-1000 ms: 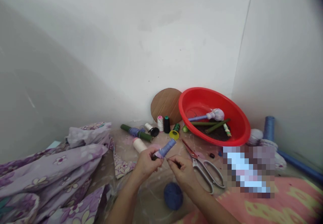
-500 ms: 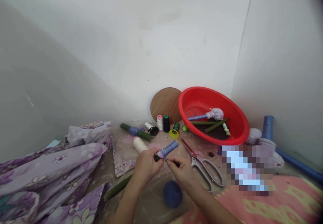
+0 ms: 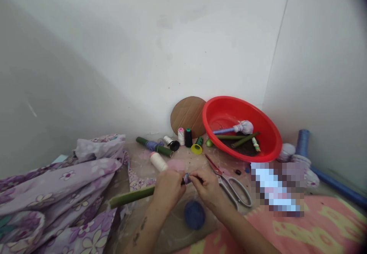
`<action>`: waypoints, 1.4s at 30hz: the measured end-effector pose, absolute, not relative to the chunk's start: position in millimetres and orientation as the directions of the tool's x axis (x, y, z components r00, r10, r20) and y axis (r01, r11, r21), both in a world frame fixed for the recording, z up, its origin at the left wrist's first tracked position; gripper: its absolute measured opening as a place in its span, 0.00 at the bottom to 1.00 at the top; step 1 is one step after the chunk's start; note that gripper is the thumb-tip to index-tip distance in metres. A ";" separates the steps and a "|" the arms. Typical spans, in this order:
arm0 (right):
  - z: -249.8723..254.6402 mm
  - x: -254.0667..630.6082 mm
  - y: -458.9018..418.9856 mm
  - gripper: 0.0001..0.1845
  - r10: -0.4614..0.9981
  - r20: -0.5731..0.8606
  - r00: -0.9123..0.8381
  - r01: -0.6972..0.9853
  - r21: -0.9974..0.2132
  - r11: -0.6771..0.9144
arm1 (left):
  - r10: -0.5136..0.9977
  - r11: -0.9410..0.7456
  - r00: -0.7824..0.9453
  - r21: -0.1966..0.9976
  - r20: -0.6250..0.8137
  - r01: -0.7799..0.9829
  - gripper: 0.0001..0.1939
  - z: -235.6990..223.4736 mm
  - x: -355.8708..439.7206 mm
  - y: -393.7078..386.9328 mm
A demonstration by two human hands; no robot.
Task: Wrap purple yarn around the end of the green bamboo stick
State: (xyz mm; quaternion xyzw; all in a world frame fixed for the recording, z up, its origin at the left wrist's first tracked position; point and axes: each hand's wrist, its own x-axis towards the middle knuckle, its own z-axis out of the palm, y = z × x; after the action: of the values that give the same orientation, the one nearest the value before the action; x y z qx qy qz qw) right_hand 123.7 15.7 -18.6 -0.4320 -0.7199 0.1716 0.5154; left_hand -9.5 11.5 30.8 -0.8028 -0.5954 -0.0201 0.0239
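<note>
My left hand (image 3: 168, 190) is shut on a green bamboo-like stick (image 3: 132, 196), which runs left from my fist and ends in a short blue-wrapped tip (image 3: 186, 178). My right hand (image 3: 208, 187) pinches a thin thread at that tip, though the strand is too fine to follow. Most of the wrapping is hidden by my fingers. Below my hands lies a ball of blue yarn (image 3: 194, 215), with its thread apparently running up toward them. Steel scissors with red blades (image 3: 229, 185) lie just right of my right hand.
A red plastic basin (image 3: 229, 107) holding green sticks and a wrapped bundle stands at the back, by a cardboard disc (image 3: 187, 116). Several thread spools and another wrapped stick (image 3: 153, 146) lie nearby. Lilac floral cloth (image 3: 57, 193) is heaped left; pink patterned cloth (image 3: 315, 223) lies right.
The stick has swung down to nearly level, its long green end now reaching left past my left hand. My hands have closed together, covering most of the blue wrapping.
</note>
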 end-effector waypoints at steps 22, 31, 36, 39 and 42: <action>-20.8 135.3 27.8 0.11 0.811 0.551 -0.198 0.574 -0.606 0.551 | 0.837 -0.545 0.542 0.022 0.078 0.838 0.17 34.2 -16.5 9.0; -19.2 142.6 31.9 0.09 0.832 0.469 -0.297 0.452 -0.698 0.555 | 0.831 -0.555 0.553 0.012 0.056 0.832 0.16 32.7 -18.9 9.2; -18.6 146.6 33.3 0.08 0.835 0.447 -0.320 0.486 -0.680 0.550 | 0.834 -0.550 0.551 -0.024 0.037 0.835 0.16 34.7 -17.6 7.5; -18.3 146.2 32.8 0.08 0.804 0.491 -0.335 0.523 -0.613 0.592 | 0.852 -0.522 0.523 -0.032 0.022 0.852 0.16 36.4 -16.8 5.6; -16.3 145.8 31.3 0.08 0.776 0.511 -0.371 0.534 -0.566 0.628 | 0.890 -0.456 0.456 -0.030 0.001 0.890 0.16 41.0 -16.3 1.8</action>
State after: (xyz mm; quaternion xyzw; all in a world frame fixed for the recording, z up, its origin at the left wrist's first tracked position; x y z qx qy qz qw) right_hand 145.8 31.3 -16.3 -0.4026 -0.8133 0.1544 0.3907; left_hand -16.3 1.8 41.0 -0.8532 -0.5215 0.0074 0.0130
